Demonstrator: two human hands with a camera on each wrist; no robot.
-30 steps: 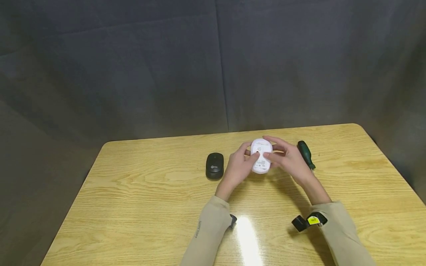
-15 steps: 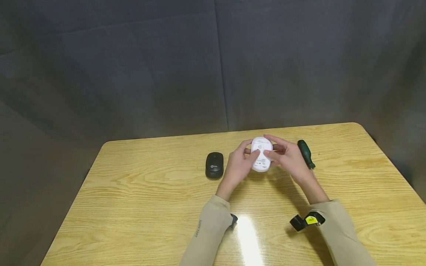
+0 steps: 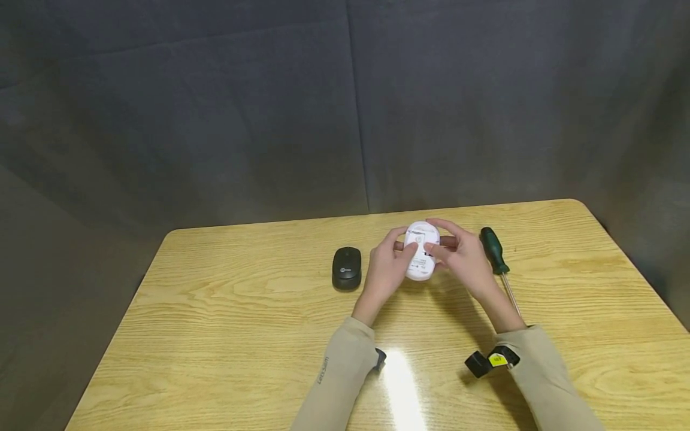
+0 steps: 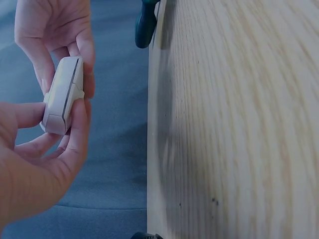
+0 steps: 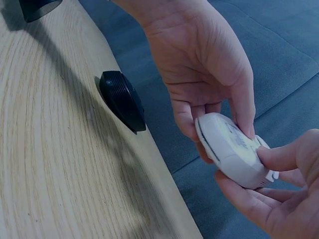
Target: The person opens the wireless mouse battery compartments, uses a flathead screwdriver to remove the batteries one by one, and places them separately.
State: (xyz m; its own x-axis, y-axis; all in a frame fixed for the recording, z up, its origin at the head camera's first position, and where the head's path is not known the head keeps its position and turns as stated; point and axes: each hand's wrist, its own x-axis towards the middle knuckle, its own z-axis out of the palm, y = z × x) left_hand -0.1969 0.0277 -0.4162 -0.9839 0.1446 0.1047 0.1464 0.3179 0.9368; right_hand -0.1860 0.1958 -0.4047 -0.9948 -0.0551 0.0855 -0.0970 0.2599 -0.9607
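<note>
A white computer mouse (image 3: 421, 254) is held above the wooden table (image 3: 226, 311) with its underside turned up, between both hands. My left hand (image 3: 389, 267) grips its left side, thumb on the underside (image 5: 234, 149). My right hand (image 3: 457, 254) grips the right side, thumb pressing on the bottom face. In the left wrist view the white mouse (image 4: 62, 94) shows edge-on between the fingers. A black mouse (image 3: 347, 268) lies on the table just left of my left hand; it also appears in the right wrist view (image 5: 122, 99).
A green-handled screwdriver (image 3: 496, 252) lies on the table right of my right hand, its shaft pointing toward me. A dark grey cloth backdrop (image 3: 345, 102) hangs behind the table. The table's near half holds only my forearms.
Both hands and the white mouse have shifted slightly left and toward me. My right hand has drawn off the screwdriver, so its shaft now shows.
</note>
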